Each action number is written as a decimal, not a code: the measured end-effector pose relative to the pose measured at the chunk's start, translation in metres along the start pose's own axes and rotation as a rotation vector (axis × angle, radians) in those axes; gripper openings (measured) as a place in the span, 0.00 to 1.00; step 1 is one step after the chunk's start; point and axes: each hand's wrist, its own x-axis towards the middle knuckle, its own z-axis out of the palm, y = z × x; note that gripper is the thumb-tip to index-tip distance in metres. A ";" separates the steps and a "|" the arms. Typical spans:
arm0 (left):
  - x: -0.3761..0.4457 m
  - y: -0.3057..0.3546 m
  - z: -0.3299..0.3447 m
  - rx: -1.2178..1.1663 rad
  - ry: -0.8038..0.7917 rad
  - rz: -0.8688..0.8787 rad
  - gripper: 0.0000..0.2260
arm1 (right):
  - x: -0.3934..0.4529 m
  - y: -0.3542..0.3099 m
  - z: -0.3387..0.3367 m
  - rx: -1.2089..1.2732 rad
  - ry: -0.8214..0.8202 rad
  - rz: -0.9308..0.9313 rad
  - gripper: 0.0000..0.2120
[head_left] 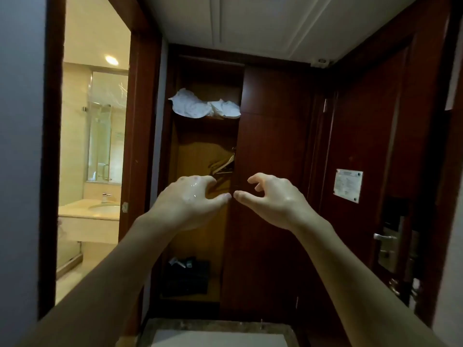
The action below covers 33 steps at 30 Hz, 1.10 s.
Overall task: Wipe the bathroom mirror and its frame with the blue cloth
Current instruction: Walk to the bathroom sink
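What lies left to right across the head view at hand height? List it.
Sink → left hand → right hand → door notice → door handle.

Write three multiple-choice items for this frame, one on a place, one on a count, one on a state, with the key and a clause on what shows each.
1. Where does the bathroom mirror show?
A. through the doorway on the left
B. on the red-brown door at right
C. inside the wardrobe

2. How many hands hold a blue cloth?
A. two
B. one
C. none

3. How does the wardrobe stand?
A. shut
B. open on its left side
C. door taken off

Key:
1 A: the mirror hangs above the washbasin past the left door frame.
2 C: the left hand and right hand are raised with loosely curled fingers, holding nothing; no blue cloth is in view.
3 B: shelf, hangers and white bundles show inside.
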 end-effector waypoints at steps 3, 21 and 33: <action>0.043 -0.040 0.005 0.004 -0.031 -0.007 0.30 | 0.055 -0.001 0.029 0.019 0.003 0.040 0.29; 0.226 -0.261 0.061 0.126 -0.057 -0.149 0.30 | 0.306 -0.016 0.227 0.196 -0.081 -0.028 0.30; 0.358 -0.417 0.085 0.300 0.121 -0.366 0.24 | 0.528 -0.038 0.378 0.329 -0.134 -0.320 0.23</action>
